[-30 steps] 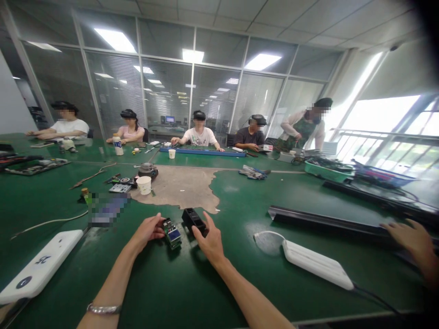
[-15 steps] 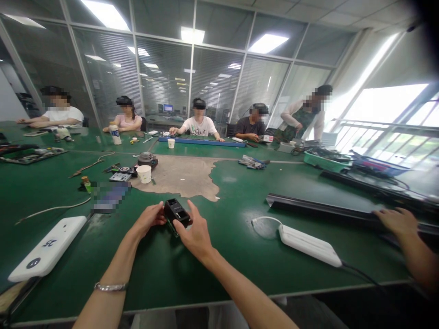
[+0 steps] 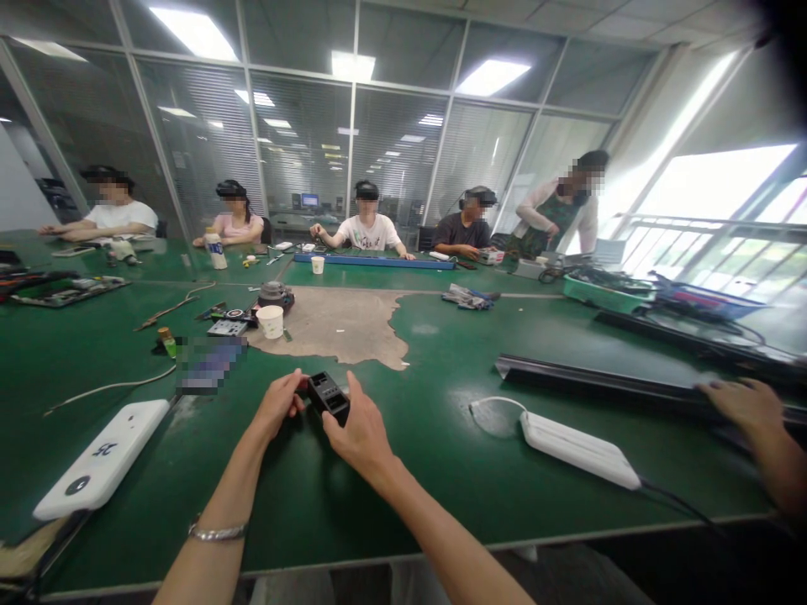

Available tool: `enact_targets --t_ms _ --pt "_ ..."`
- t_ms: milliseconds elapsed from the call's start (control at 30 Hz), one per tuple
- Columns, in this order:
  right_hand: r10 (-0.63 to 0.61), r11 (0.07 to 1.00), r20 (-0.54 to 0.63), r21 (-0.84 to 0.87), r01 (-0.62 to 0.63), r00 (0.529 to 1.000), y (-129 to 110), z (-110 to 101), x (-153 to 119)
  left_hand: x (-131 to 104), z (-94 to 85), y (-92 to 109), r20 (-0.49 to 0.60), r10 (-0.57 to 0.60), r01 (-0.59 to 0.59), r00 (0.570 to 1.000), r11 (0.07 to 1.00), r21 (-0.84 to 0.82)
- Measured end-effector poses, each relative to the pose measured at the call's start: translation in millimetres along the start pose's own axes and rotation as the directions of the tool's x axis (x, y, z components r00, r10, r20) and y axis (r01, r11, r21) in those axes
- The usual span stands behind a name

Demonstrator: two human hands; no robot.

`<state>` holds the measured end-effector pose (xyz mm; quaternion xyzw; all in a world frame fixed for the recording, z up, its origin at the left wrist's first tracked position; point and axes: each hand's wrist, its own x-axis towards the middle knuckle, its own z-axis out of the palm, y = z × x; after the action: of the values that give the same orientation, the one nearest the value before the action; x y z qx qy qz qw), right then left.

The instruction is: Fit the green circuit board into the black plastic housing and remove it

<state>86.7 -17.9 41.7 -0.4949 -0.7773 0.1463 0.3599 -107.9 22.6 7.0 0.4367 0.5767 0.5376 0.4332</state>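
Note:
A small black box-shaped device with openings in its top face is held above the green table. My right hand grips it from the right, thumb on the near side and fingers along the far side. At its left end is my left hand, fingers curled; its fingertips meet the device's upper left corner, and whether they hold anything else is too small to tell. A silver bracelet circles my left wrist.
White power strips lie left and right. A paper cup stands beyond my hands, near electronic parts. At right, another person's hand rests by a long black bar. Several people are across the table.
The black device has tilted slightly in my hands, and the green part seen beneath it before is now hidden. The view has shifted slightly.

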Motion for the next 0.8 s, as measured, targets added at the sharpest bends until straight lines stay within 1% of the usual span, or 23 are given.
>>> enact_targets --t_ms 167,300,367,467,633,700,800 --pt "0.013 0.997 0.052 -0.081 -0.009 0.999 5.2 -2.0 -8.4 -1.1 0.4 2.3 0.035 -0.023 0.02 0.999 0.996 0.083" --pt "-0.01 0.998 0.086 -0.061 0.016 0.996 12.4 2.2 -15.9 -5.3 1.4 5.6 0.093 -0.073 0.059 0.993 0.987 0.147" --pt "-0.052 0.998 0.068 -0.02 0.053 0.996 14.9 3.6 -20.0 -7.9 2.5 8.3 0.114 -0.092 0.074 0.989 0.986 0.147" --pt "-0.093 0.995 0.021 0.028 0.093 0.995 16.4 5.0 -24.8 -9.9 4.4 11.3 0.126 -0.088 0.073 0.988 0.99 0.119" --pt "-0.05 0.996 0.002 0.079 0.05 0.999 14.1 6.1 -24.0 -9.4 5.7 10.4 0.129 -0.103 0.094 0.986 0.993 0.074" --pt "-0.033 0.991 -0.033 0.127 0.037 0.999 10.9 1.9 -19.7 -9.4 5.4 9.9 0.15 -0.096 0.092 0.984 0.995 0.028" --pt "-0.027 0.971 -0.088 0.233 0.046 0.996 7.4 -11.8 -9.1 -10.1 4.6 10.3 0.166 -0.081 0.087 0.983 0.996 -0.028"
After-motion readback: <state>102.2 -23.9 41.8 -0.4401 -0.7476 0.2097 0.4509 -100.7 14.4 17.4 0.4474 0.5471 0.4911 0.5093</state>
